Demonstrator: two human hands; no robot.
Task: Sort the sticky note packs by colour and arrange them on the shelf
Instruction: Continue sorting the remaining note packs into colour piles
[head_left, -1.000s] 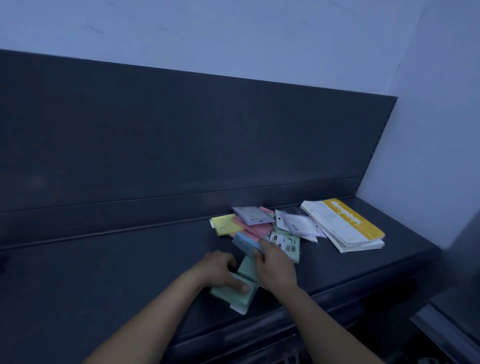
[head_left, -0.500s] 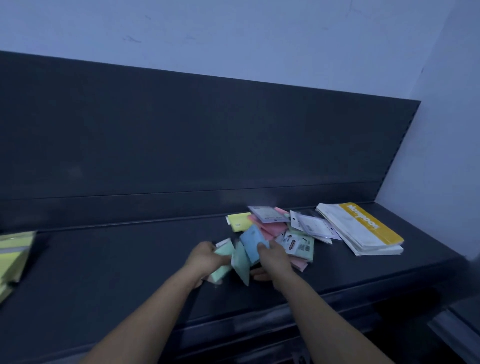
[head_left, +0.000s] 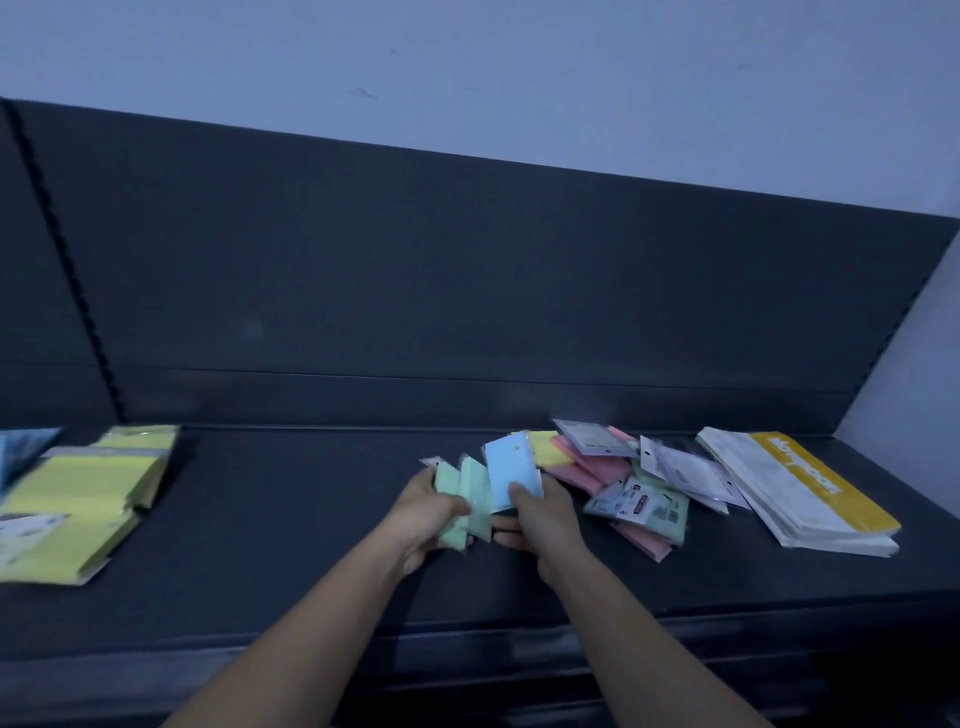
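Observation:
My left hand (head_left: 426, 512) grips green sticky note packs (head_left: 462, 493), held upright just above the dark shelf (head_left: 291, 525). My right hand (head_left: 540, 512) holds a light blue pack (head_left: 511, 475) right beside them, its thumb on the pack's front. To the right lies a loose heap of packs: pink ones (head_left: 589, 470), a yellow one (head_left: 545, 447), and several face-down packs with printed labels (head_left: 649, 506). At the far left lie yellow packs (head_left: 83, 499), with a blue pack (head_left: 23, 449) at the frame's edge.
A stack of white and yellow notebooks (head_left: 800, 491) lies at the shelf's right end by the wall. A dark back panel (head_left: 467, 291) rises behind the shelf. The shelf's front edge (head_left: 519, 639) runs below my forearms.
Both hands lifted the green and blue packs off the shelf and hold them upright. The view swung left, bringing the yellow and blue packs at the left into sight.

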